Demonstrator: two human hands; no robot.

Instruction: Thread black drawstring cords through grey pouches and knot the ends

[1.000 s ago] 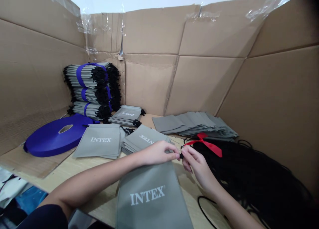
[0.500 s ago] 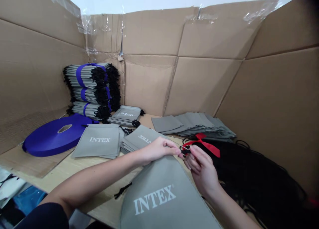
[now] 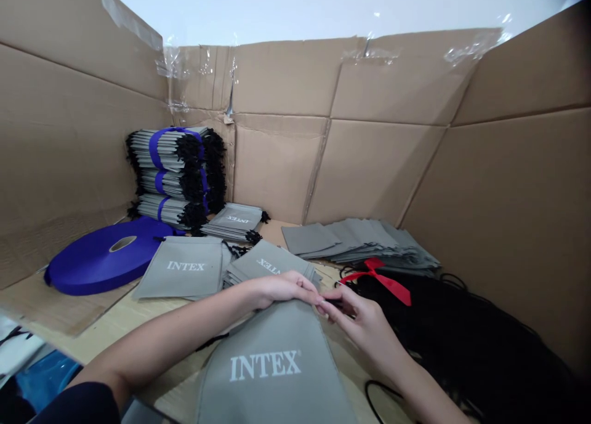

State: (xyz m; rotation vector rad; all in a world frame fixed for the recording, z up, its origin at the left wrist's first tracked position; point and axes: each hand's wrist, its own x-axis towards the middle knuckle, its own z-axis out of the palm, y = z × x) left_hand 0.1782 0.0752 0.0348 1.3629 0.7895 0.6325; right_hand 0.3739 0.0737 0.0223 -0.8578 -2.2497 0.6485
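Note:
A grey INTEX pouch (image 3: pixel 272 375) lies in front of me with its top edge under my fingers. My left hand (image 3: pixel 281 288) pinches that top edge at its right corner. My right hand (image 3: pixel 357 322) meets it there, fingertips closed on a thin black cord (image 3: pixel 339 302) at the pouch's opening. A loop of black cord (image 3: pixel 376 396) trails on the table below my right wrist.
Cardboard walls enclose the table. A stack of tied grey pouches (image 3: pixel 178 175) stands at the back left, with a purple ribbon roll (image 3: pixel 106 255) beside it. Loose pouch piles (image 3: pixel 184 273) and flat grey pouches (image 3: pixel 360 239) lie ahead. A heap of black cords (image 3: pixel 462 338) with a red ribbon (image 3: pixel 378 276) fills the right.
The pouch, lifted and curved half a second ago, lies flatter now. My hands came slightly lower and left, still together at its top edge.

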